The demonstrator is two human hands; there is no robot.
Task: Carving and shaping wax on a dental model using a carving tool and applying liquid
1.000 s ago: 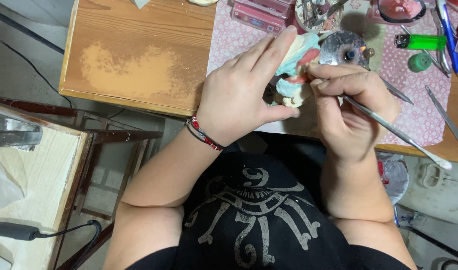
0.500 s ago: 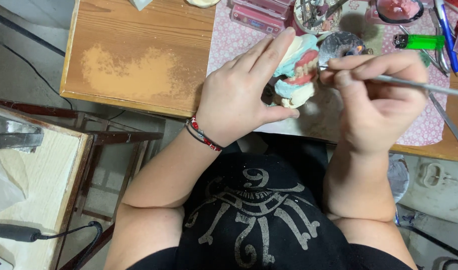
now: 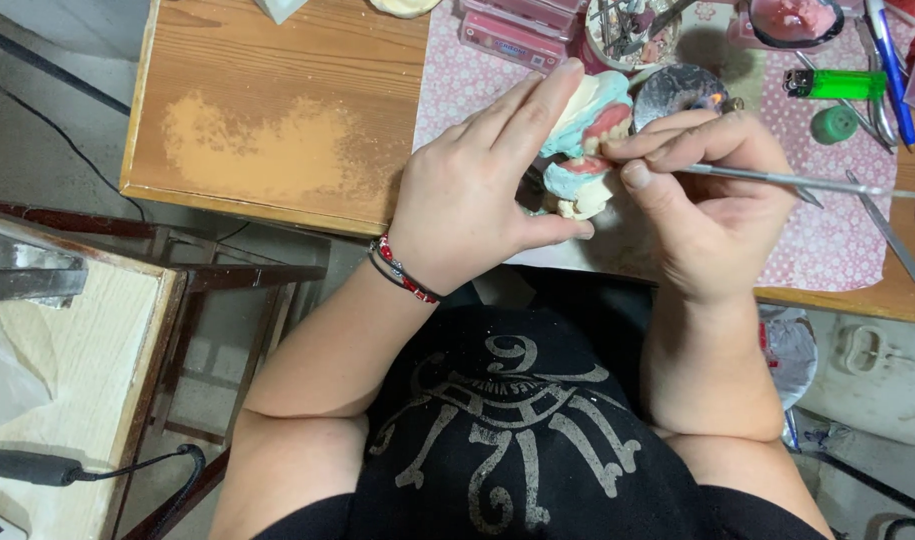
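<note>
– What does the piece look like, and where is it?

– A dental model, pale blue-green with pink gums and cream teeth, sits at twelve o'clock near the table's front edge. The left hand wraps around it; the right hand pinches a thin metal tool, tip at the gums.

– Any open room?

– At ten o'clock, bare wood. At two o'clock, a green lighter and other tools crowd the pink cloth.
</note>
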